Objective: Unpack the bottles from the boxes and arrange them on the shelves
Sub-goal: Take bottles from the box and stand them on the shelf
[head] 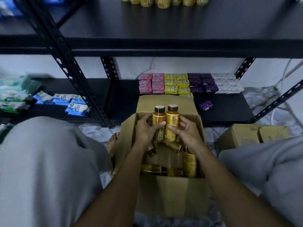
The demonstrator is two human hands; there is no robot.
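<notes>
Hands grip one bottle each: left hand (146, 131) on the first bottle (158, 120), right hand (186, 131) on the second bottle (171, 123), both upright and touching (caps up) above the open cardboard box (172, 194). Inside it lie loose bottles (189, 163). Beyond, soap packs (180, 82) line the lower shelf (229, 108); yellow bottles (164, 1) stand on the upper shelf (164, 22).

two upright bottles (171, 121), one open box (172, 194), two hands (146, 132)

Two amber glossy plastic bottles (164, 123) with shiny dark caps; a matt brown cardboard box (172, 194); black matt perforated metal shelving (164, 46); glossy-wrapped colourful soap bars (180, 83); soft grey cloth trousers (41, 169).
</notes>
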